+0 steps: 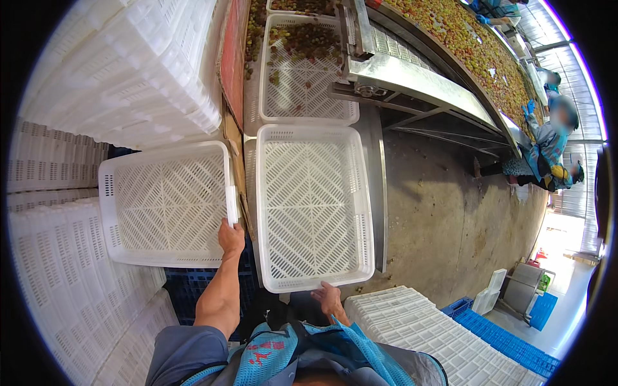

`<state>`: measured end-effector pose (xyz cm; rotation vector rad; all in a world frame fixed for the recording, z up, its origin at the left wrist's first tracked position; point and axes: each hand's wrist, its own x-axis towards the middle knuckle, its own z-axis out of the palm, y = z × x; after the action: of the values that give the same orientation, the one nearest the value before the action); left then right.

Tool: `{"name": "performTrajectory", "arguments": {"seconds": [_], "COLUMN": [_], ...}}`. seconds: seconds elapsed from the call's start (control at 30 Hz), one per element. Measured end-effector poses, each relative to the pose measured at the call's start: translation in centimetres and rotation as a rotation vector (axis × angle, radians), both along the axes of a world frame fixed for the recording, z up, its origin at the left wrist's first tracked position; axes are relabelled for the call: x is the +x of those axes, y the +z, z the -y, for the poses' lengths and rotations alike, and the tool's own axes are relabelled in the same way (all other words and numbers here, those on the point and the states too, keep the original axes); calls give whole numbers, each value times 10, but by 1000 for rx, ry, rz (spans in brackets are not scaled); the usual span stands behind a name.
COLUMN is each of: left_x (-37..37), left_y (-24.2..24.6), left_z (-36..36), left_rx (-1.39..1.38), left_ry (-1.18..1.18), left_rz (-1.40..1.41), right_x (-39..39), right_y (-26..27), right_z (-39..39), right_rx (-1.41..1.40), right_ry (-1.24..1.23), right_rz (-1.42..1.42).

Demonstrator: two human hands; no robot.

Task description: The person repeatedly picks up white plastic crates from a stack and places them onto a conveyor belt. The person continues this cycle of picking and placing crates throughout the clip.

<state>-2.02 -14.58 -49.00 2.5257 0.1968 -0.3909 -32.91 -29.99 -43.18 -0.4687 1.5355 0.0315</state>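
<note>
My left hand point(231, 236) grips the right rim of a white slotted plastic crate point(164, 207), which lies at the left beside the stacks. Directly in front of me sits a second white plastic crate point(311, 207) with nothing in it. At its near rim is my right hand point(329, 298), fingers against the edge; their exact hold is partly hidden. Beyond, a third white crate point(306, 103) holds some small round brownish-green fruit point(306, 41) at its far end, under the end of a metal conveyor point(415, 79).
Tall stacks of white crates point(130, 72) rise at the left. More stacked white crates point(410, 318) stand at the lower right. A red board point(234, 62) edges the crate row. Several people point(545, 140) work by the fruit-covered conveyor belt point(463, 43). Concrete floor point(434, 207) lies right.
</note>
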Motion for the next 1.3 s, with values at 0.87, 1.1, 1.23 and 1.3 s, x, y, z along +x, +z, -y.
{"name": "performTrajectory", "arguments": {"seconds": [0.87,1.1,1.23,1.3], "left_x": [-3,0,-1,-1], "left_y": [6,16,13,13], "left_z": [-5,-2,-1,-1], "left_rx": [44,37,27,25], "left_ry": [-15,-15,-32,-31], "left_rz": [-75,-63,-39,-45], "right_x": [161,234,265,286], "right_y": [-38,-55,-76,-79], "right_z": [92,121,138,147], "right_rx": [-190,-220,-230,-241], "right_ry": [34,78,62,59], "right_rz": [271,368,409,409]}}
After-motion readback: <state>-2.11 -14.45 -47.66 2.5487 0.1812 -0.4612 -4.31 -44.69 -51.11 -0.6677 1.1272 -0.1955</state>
